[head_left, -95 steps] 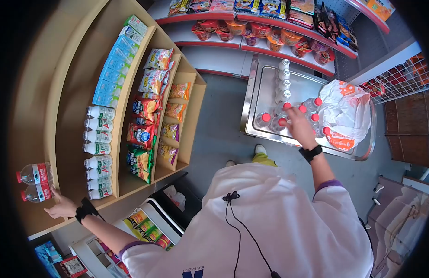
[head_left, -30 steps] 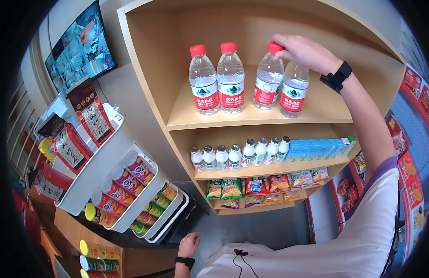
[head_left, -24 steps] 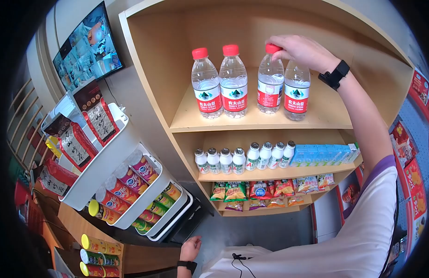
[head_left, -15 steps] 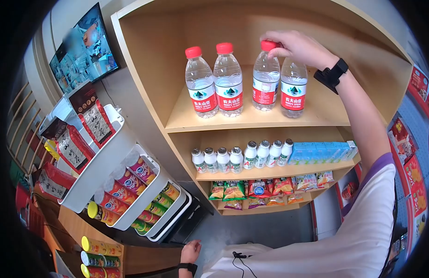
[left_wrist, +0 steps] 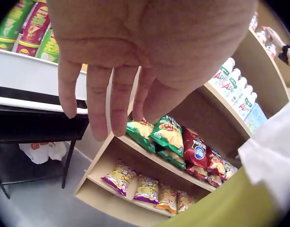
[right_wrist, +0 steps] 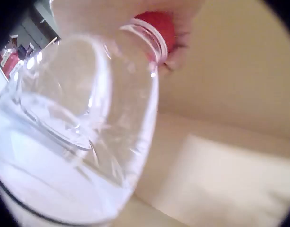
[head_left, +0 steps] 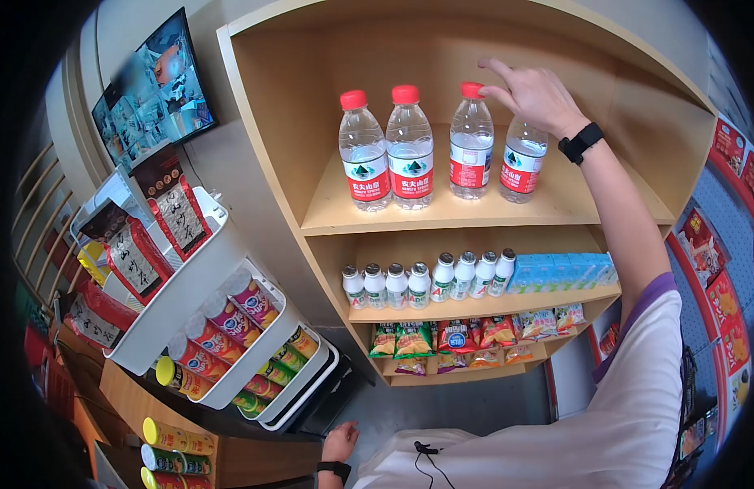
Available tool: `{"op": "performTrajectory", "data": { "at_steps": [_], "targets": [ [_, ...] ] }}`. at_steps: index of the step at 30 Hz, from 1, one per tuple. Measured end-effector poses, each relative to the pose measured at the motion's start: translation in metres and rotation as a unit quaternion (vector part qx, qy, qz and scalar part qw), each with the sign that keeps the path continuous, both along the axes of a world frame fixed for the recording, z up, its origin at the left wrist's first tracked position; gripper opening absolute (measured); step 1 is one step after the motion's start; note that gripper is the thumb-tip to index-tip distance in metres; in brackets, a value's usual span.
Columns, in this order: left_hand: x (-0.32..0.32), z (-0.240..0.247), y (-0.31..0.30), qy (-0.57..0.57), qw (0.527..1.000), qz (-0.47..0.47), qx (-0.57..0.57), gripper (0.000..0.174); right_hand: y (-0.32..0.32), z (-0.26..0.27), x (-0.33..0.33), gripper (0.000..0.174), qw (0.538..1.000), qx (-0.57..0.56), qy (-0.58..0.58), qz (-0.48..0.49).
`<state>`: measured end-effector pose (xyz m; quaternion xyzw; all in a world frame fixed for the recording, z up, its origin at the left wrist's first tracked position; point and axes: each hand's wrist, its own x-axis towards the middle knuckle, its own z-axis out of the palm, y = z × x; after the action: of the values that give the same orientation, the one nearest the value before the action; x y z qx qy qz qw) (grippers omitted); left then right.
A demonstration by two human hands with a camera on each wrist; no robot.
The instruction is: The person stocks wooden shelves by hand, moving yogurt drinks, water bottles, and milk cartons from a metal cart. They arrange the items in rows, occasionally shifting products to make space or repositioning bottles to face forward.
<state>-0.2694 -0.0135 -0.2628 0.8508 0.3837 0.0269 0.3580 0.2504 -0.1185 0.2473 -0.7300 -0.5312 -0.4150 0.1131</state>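
Four clear water bottles with red labels stand on the top wooden shelf (head_left: 442, 216). My right hand (head_left: 530, 96) is on top of the rightmost bottle (head_left: 521, 167) and hides its cap. In the right wrist view my fingers curl round that bottle's red cap (right_wrist: 156, 28) above its clear body (right_wrist: 78, 118). My index finger is lifted beside the cap of the third bottle (head_left: 471, 147). The two left bottles (head_left: 387, 155) stand apart from my hand. My left hand (head_left: 340, 444) hangs low by my side, its fingers (left_wrist: 111, 94) straight and holding nothing.
Small white drink bottles (head_left: 426, 277) and blue cartons (head_left: 560, 269) fill the second shelf, with snack bags (head_left: 458, 334) below them. A white tiered rack (head_left: 189, 285) of cans and packets stands at the left. A monitor (head_left: 153, 90) hangs on the wall.
My right hand has come from the cart of bottles up to the top shelf. In the last second it let go of the third bottle's cap and the index finger rose.
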Motion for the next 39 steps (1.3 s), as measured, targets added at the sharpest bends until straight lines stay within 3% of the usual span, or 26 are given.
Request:
{"op": "performTrajectory", "data": {
  "at_steps": [3,6,8,9,11,15,18,20,23,30,32,33,35,36,38,39],
  "targets": [
    [-0.012,-0.023,0.003,-0.018,1.000,0.007,0.016,0.028,0.001,0.005,0.001,0.044,0.999,-0.040,0.018,-0.012],
    [-0.017,-0.028,0.003,-0.012,1.000,0.026,0.004,0.028,-0.002,0.010,-0.015,0.043,0.990,-0.074,0.111,-0.047],
    [-0.020,-0.031,0.003,0.005,0.999,0.028,-0.020,0.028,0.001,0.004,-0.007,0.042,0.985,-0.043,0.115,0.125],
    [-0.021,-0.032,0.002,0.008,0.999,0.028,-0.022,0.028,0.005,0.006,-0.003,0.042,0.984,-0.044,0.118,0.125],
    [-0.021,-0.032,0.003,0.024,1.000,0.003,0.001,0.028,0.015,0.010,-0.002,0.037,0.953,-0.164,0.142,0.212],
    [-0.021,-0.031,0.008,0.017,1.000,0.002,-0.013,0.029,0.019,0.015,-0.020,0.030,0.946,-0.166,0.210,0.185],
    [-0.021,-0.033,0.011,0.013,1.000,0.003,-0.018,0.030,0.020,0.012,-0.033,0.029,0.970,-0.119,0.174,0.120],
    [-0.022,-0.035,0.013,0.002,0.999,0.008,-0.032,0.029,0.022,0.010,-0.049,0.036,0.994,-0.091,0.062,0.007],
    [-0.022,-0.034,0.011,-0.001,0.999,0.016,-0.035,0.029,0.026,0.008,-0.049,0.043,0.998,-0.060,0.024,0.002],
    [-0.026,-0.045,0.016,0.016,0.999,-0.002,-0.041,0.030,0.032,0.003,-0.059,0.047,0.998,-0.035,0.010,-0.048],
    [-0.028,-0.047,0.017,0.013,0.999,-0.011,-0.032,0.030,0.031,0.007,-0.068,0.050,0.987,-0.081,0.044,-0.134],
    [-0.028,-0.047,0.018,0.014,0.999,-0.013,-0.031,0.030,0.030,0.003,-0.065,0.050,0.986,-0.080,0.046,-0.136],
    [-0.028,-0.048,0.018,0.009,0.999,0.003,-0.050,0.030,0.029,-0.006,-0.058,0.045,0.999,0.001,0.050,0.012],
    [-0.028,-0.047,0.018,0.009,0.999,0.001,-0.049,0.030,0.026,-0.004,-0.055,0.045,0.999,0.002,0.049,0.010],
    [-0.028,-0.044,0.018,0.026,0.999,0.000,-0.044,0.030,0.020,0.004,-0.058,0.035,0.976,-0.101,0.184,0.060],
    [-0.029,-0.048,0.019,0.026,0.999,-0.001,-0.043,0.030,0.019,0.006,-0.059,0.035,0.976,-0.101,0.184,0.059]
  ]
}}
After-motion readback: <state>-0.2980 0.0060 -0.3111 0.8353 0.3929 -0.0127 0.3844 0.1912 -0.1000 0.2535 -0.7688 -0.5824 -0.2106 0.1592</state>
